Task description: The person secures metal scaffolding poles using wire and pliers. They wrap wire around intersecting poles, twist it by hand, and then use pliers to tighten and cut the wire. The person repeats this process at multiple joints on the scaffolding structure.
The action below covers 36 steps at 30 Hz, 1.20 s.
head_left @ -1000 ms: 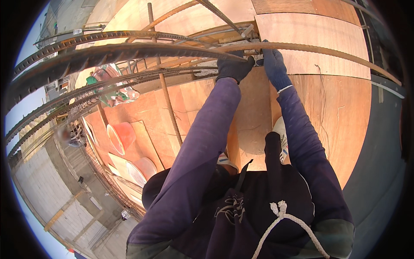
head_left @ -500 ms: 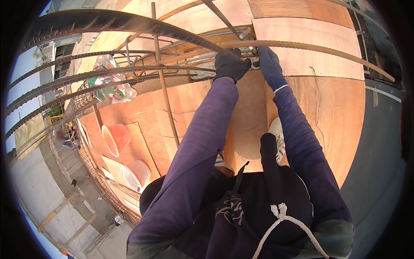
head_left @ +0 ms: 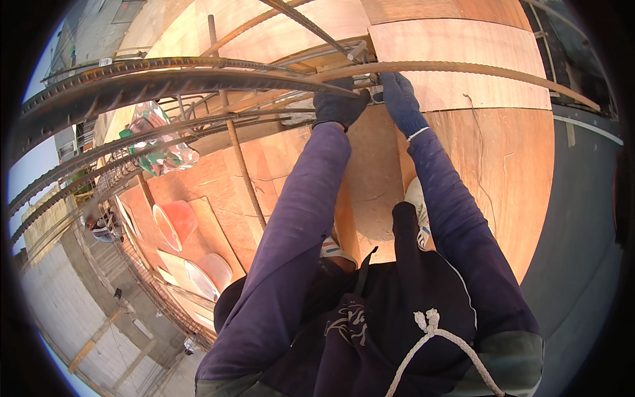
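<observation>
The rusty bar (head_left: pixel 456 67) runs crosswise along the far side of left hand (head_left: pixel 336 107) and right hand (head_left: pixel 401 104), just apart, grips unclear.

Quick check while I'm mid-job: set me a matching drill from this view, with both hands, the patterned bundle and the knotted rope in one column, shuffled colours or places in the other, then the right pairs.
Things:
1. Left hand
2. Right hand
3. Patterned bundle
4. Knotted rope

Colours or places:
A. Blue glove with a pale band at the wrist
B. White, lying over the dark clothing low in the picture
C. Very dark grey glove
D. At picture left, partly behind steel bars

Pairs: 1-C, 2-A, 3-D, 4-B
</observation>
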Each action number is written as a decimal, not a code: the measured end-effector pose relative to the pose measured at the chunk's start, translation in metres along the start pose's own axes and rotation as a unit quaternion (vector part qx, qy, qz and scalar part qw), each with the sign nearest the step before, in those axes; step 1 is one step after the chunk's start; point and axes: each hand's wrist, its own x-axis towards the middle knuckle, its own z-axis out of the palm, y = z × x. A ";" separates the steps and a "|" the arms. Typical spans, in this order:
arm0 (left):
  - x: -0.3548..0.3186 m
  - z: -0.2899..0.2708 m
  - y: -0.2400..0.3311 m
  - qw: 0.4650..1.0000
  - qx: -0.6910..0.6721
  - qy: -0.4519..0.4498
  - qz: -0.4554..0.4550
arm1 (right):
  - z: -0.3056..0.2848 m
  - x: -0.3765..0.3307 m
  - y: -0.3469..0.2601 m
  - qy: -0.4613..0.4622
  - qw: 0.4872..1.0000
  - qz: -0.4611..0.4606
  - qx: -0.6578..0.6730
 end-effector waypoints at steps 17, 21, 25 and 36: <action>0.000 -0.005 0.003 1.000 -0.021 -0.014 -0.004 | -0.002 0.001 0.002 0.005 1.000 -0.003 0.001; -0.001 -0.006 0.004 1.000 -0.028 0.001 0.000 | -0.003 0.003 0.004 0.001 1.000 -0.007 0.001; -0.001 -0.006 0.004 1.000 -0.013 0.012 0.015 | -0.002 0.003 0.005 0.011 1.000 0.005 0.006; 0.001 0.002 -0.001 1.000 0.007 0.012 0.025 | -0.002 0.003 0.004 0.007 1.000 0.011 0.000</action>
